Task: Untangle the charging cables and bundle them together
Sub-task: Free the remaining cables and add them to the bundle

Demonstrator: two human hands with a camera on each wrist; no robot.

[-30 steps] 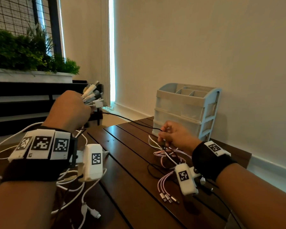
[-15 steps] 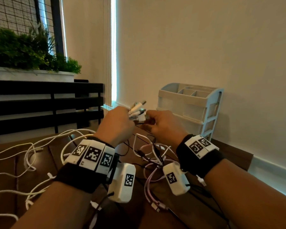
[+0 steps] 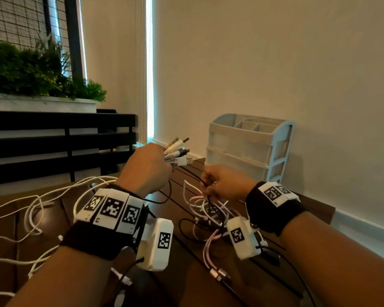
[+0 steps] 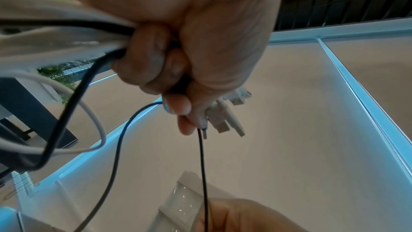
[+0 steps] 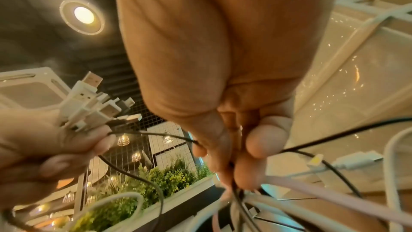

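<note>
Charging cables [image 3: 211,209] lie tangled on the bench [image 3: 186,284]. Left hand [image 3: 148,168] fingers curl tight round a bunch of plugs [image 3: 177,150]. Right hand [image 3: 225,182] fingers pinch a black cable [image 5: 156,134]. No words show, only square black-and-white code tags [image 3: 112,209].

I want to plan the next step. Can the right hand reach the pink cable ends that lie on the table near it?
Probably yes, but not freely. The pink cable ends lie bare on the table, below the right wrist. However, the right hand has its grip on a black cable and tangled cables, so these must be released first.
</note>
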